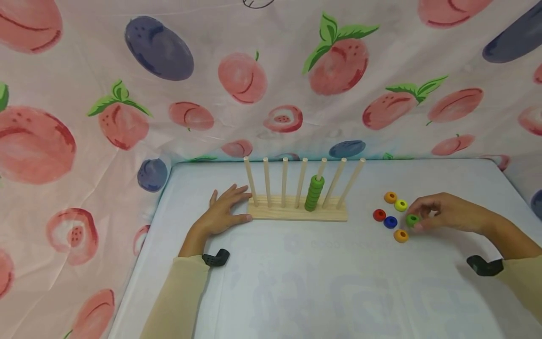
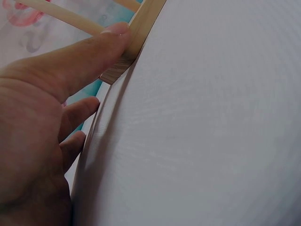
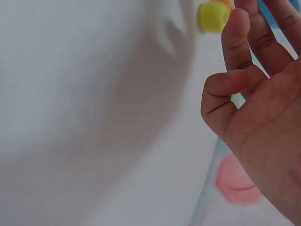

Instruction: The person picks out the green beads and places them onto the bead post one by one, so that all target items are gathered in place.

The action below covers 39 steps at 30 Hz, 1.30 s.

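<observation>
A wooden rack with several upright pegs (image 1: 275, 214) stands at the middle of the table. A stack of green beads (image 1: 314, 194) fills much of one peg. My left hand (image 1: 224, 212) lies at the rack's left end, its fingers fairly straight and spread; in the left wrist view the thumb (image 2: 108, 44) touches the base. Over at the right, my right hand (image 1: 449, 214) pinches a loose green bead (image 1: 412, 220) between thumb and fingers, as the head view shows. The right wrist view does not show that bead clearly; a yellow bead (image 3: 212, 18) appears past the fingertips.
Beside the right hand lie a red bead (image 1: 379, 215), a blue bead (image 1: 390, 223), a yellow bead (image 1: 400, 206) and two orange ones, the nearer orange bead (image 1: 400, 237) toward me. A fruit-print cloth (image 1: 245, 122) hangs behind the white table (image 1: 296, 273).
</observation>
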### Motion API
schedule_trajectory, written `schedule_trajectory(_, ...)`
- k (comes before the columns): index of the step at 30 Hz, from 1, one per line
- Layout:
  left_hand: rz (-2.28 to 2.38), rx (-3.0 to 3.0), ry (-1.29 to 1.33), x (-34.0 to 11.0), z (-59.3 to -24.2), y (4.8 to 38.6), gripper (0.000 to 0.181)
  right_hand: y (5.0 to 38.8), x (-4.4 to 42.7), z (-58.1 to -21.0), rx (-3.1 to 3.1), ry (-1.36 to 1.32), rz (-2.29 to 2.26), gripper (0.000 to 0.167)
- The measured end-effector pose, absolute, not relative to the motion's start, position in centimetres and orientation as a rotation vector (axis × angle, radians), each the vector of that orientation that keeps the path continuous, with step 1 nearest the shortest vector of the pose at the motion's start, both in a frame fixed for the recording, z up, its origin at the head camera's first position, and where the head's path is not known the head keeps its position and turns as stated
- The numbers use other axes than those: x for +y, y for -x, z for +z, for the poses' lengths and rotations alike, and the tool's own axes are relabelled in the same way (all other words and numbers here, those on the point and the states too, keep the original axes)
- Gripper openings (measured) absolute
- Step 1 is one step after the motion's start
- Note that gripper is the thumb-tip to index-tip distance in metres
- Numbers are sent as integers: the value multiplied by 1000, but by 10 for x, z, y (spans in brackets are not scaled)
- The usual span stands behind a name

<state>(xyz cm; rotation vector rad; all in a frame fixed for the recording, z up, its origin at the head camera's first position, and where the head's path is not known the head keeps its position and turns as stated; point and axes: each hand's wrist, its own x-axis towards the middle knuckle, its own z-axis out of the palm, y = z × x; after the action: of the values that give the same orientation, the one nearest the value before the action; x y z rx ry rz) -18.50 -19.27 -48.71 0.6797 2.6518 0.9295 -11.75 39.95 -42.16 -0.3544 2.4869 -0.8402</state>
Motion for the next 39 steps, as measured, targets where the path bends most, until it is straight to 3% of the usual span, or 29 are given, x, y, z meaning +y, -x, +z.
schedule_trajectory(17,933,2660,-690,-193,-491,186,70,129,339,-374,2690,380,-977,28)
schedule_trajectory(29,940,2657,-677,-193,-489,186,70,138,294,-330,2817,211,-1148,27)
schedule_trajectory(39,940,2657,-673,-193,-488,185,70,148,252,-304,2856,308,-1381,29)
